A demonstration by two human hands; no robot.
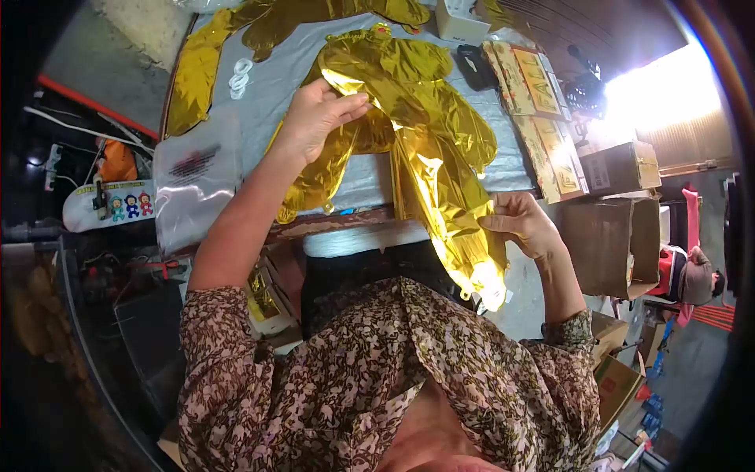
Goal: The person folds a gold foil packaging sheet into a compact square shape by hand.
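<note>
A crumpled gold foil balloon [429, 134] lies across the grey-covered table [503, 169] and hangs over its near edge. My left hand [314, 118] pinches the foil's upper left part between thumb and fingers. Lower right, my right hand [523, 224] grips the hanging strip of the same balloon just past the table edge. The strip's bright tip dangles below that hand.
More gold foil shapes [197, 71] lie at the table's far left and back. A clear plastic bag [193, 177] rests at the left edge, printed cards [543, 118] along the right. Cardboard boxes [609, 236] stand right of the table; a seated person [696, 275] is beyond them.
</note>
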